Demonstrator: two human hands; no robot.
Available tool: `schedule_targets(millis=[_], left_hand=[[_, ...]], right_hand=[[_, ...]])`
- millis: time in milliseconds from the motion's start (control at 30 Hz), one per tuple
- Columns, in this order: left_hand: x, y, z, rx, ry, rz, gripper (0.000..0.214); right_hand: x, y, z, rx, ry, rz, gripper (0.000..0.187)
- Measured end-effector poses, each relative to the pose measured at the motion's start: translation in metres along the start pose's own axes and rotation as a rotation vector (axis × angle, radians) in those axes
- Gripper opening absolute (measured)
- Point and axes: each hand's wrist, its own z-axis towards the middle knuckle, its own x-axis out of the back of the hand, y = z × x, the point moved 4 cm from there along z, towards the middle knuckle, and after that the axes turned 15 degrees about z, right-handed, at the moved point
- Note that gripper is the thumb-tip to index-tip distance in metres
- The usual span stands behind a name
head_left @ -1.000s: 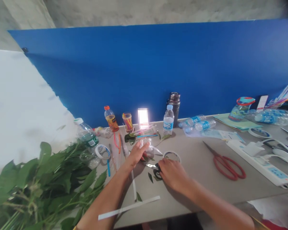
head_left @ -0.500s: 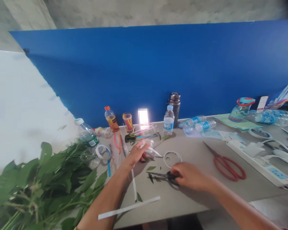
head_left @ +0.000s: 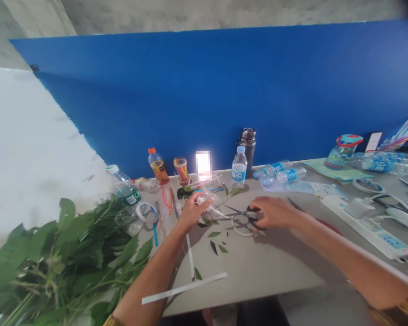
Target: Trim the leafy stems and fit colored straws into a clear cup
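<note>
My left hand (head_left: 193, 212) is closed on a clear plastic piece (head_left: 210, 197), perhaps part of a bottle; its exact shape is hard to make out. A white strip (head_left: 221, 213) sticks out from it to the right. My right hand (head_left: 272, 212) grips black-handled scissors (head_left: 237, 211). Their blades are spread and point left, close to the white strip. Under the scissors lies a roll of white tape (head_left: 242, 233). Small cut leaf pieces (head_left: 214, 234) are scattered on the table below my hands.
Leafy branches (head_left: 64, 253) cover the left side. Behind stand a juice bottle (head_left: 158, 167), a cup of coloured sticks (head_left: 181, 171), a water bottle (head_left: 239, 170) and a dark thermos (head_left: 249, 151). A power strip (head_left: 363, 224) lies right; my right arm partly hides red-handled scissors (head_left: 329, 225).
My right hand has moved away from me, lifting the scissors from near the leaf pieces to beside the white strip, and the blades have opened. My left hand has shifted slightly farther back.
</note>
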Motion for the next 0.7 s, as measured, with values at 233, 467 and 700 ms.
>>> schedule_targets(millis=[233, 467, 700], left_hand=[[0.003, 0.013, -0.001, -0.125, 0.113, -0.143, 0.050], [-0.006, 0.005, 0.003, -0.205, 0.200, -0.236, 0.057], [-0.010, -0.003, 0.004, -0.265, 0.198, -0.232, 0.065]], right_hand=[[0.036, -0.019, 0.053, 0.006, -0.144, -0.288, 0.033], [0.040, -0.050, 0.080, 0.047, -0.246, -0.380, 0.033], [0.047, -0.079, 0.086, 0.101, -0.349, -0.336, 0.033]])
